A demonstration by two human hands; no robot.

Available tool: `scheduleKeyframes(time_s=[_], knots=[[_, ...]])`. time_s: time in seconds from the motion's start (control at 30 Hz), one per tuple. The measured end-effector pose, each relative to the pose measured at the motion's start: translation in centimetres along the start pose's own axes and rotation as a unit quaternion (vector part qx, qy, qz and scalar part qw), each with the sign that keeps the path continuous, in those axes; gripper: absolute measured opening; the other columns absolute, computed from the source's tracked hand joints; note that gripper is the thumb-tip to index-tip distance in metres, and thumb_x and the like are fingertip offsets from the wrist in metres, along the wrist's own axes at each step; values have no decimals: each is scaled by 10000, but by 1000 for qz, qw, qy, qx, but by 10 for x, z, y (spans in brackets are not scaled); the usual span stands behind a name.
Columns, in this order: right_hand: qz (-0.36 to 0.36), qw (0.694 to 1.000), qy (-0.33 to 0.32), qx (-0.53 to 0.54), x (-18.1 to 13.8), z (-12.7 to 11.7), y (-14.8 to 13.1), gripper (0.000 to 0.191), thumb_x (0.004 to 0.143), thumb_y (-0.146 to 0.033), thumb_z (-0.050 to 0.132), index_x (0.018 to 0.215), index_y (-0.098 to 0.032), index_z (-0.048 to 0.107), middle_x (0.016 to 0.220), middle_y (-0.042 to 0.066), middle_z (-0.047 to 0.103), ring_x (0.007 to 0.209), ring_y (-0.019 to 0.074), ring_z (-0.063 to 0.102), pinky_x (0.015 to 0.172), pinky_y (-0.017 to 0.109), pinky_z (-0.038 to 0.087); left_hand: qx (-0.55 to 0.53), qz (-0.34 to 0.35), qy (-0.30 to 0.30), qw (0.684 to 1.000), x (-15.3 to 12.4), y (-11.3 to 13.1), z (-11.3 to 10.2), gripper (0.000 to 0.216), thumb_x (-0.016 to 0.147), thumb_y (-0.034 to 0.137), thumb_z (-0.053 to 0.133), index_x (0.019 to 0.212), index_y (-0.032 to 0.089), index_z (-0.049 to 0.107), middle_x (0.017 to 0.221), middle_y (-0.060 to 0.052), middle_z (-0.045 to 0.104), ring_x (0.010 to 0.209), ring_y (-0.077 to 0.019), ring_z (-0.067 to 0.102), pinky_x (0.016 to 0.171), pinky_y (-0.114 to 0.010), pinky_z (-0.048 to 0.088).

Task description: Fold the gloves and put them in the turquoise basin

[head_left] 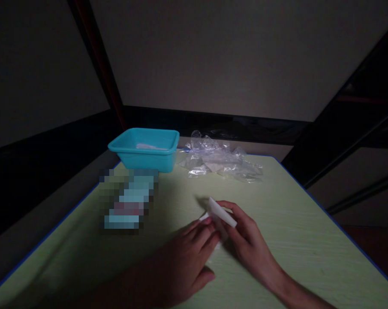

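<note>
Both hands are in at the middle of the worktop (309, 240), a little toward its near edge, and they meet over one small thing: a white folded piece (222, 212). The right hand (248, 240) has it, fingers curled round and thumb pinched on, so the upper flap of the white folded piece stands up off the surface at a slant. The lower part lies on the worktop, partly hidden under the fingers. What it is made of, paper or cloth, I cannot tell in this dim light.

The left hand (187, 257) lies low and flat, fingers stretched out and together, gripping nothing. Its fingertips touch the near-left end of the white folded piece and press it to the worktop.

At the far left corner sits a teal basin (145, 150), with something pale inside that is too dim to make out. Just right of it, along the far edge, is a crumpled heap of clear plastic wrapping (219, 161). Near the left edge, just in front of the basin, lies a blurred-out object (127, 201), well apart from both hands.
</note>
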State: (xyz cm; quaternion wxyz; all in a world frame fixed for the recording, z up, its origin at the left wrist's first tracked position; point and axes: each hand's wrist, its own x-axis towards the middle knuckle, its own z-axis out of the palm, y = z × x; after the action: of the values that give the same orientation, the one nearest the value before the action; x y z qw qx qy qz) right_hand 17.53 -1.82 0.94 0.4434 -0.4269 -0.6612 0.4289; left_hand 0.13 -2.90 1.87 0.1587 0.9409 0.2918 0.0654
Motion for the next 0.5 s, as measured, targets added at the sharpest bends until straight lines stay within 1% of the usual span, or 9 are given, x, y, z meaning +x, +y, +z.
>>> scheduleKeyframes(time_s=[0.1, 0.2, 0.27, 0.33, 0.43, 0.5], knots=[[-16, 1000, -23, -10, -3, 3, -6, 279, 896, -207, 417, 1155, -232, 520, 1039, 39, 654, 933, 158, 610, 807, 273, 479, -7, -10, 21, 1000, -2, 0, 4, 535, 873, 358, 512, 1338, 124, 386, 1397, -154, 405, 1328, -312, 287, 1097, -458, 256], [-19, 999, -47, -16, -5, 5, -10, 293, 895, -180, 399, 1165, -217, 507, 1032, 49, 665, 926, 156, 622, 801, 281, 493, -12, -26, 26, 999, -3, 1, 6, 509, 874, 363, 512, 1326, 155, 406, 1412, -123, 394, 1336, -322, 266, 1096, -477, 252], [-26, 997, -62, -24, -7, 6, -10, 315, 890, -154, 389, 1181, -212, 493, 1041, 52, 665, 940, 154, 623, 817, 291, 495, -12, -29, 25, 999, -4, 1, 6, 501, 868, 360, 522, 1314, 156, 421, 1398, -121, 414, 1319, -318, 303, 1095, -478, 255], [-31, 995, -83, -40, -8, 7, -8, 335, 892, -135, 381, 1200, -213, 487, 1092, 60, 651, 987, 157, 612, 867, 315, 482, -5, -27, 24, 999, -4, 2, 4, 485, 864, 359, 528, 1292, 144, 449, 1380, -129, 432, 1308, -315, 325, 1098, -481, 248], [-41, 992, -106, -60, -9, 7, -7, 343, 897, -131, 387, 1212, -218, 492, 1185, 75, 612, 1067, 170, 580, 939, 360, 447, 10, -28, 9, 1000, -3, 3, 1, 452, 865, 350, 525, 1249, 114, 495, 1368, -149, 441, 1312, -319, 317, 1100, -483, 240], [-53, 991, -110, -63, -9, 8, -9, 344, 896, -129, 395, 1210, -226, 499, 1197, 75, 607, 1077, 170, 575, 948, 367, 445, 18, -36, 0, 999, -3, 4, 4, 452, 863, 342, 524, 1246, 102, 499, 1363, -157, 448, 1308, -324, 324, 1095, -492, 248]])
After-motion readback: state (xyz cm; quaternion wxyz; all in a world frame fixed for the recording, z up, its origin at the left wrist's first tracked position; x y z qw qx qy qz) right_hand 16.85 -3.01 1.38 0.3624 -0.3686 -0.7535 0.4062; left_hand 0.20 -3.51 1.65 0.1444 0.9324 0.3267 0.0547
